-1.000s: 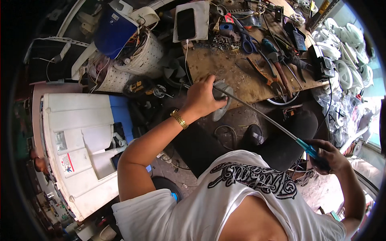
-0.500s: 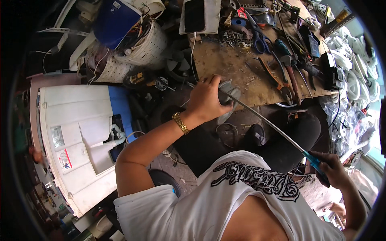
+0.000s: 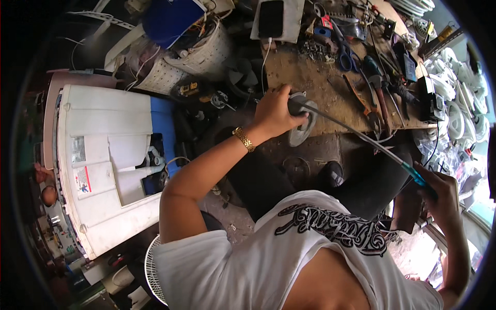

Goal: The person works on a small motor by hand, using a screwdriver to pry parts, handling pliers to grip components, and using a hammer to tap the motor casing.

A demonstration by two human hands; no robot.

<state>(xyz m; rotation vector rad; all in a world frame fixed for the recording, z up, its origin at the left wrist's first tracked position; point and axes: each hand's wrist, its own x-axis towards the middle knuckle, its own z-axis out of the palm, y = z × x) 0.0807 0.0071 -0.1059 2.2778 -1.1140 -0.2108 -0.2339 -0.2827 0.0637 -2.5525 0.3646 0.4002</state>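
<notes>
My left hand [image 3: 276,111], with a gold watch band at its wrist, is closed round a grey rounded part [image 3: 300,133] just off the near edge of the wooden tabletop. I cannot make out what kind of part it is. Over on the right, my right hand [image 3: 442,192] grips the teal handle of a long screwdriver [image 3: 356,135]. The shaft slants up and left to the grey part, where its tip meets a dark spot beside my left fingers. Whether the tip sits in a screw is hidden.
On the wooden tabletop [image 3: 320,82] lie scissors [image 3: 346,56], orange-handled pliers [image 3: 359,95], a hammer [image 3: 381,98] and a phone [image 3: 271,19] on a cable. A white washing machine body [image 3: 106,116] stands at left, below a white basket [image 3: 178,67]. White plastic parts [image 3: 457,111] are heaped at right.
My right hand has risen with the screwdriver, so its shaft lies flatter. The grey part in my left hand has turned and shows more of its face. The whole view has shifted slightly.
</notes>
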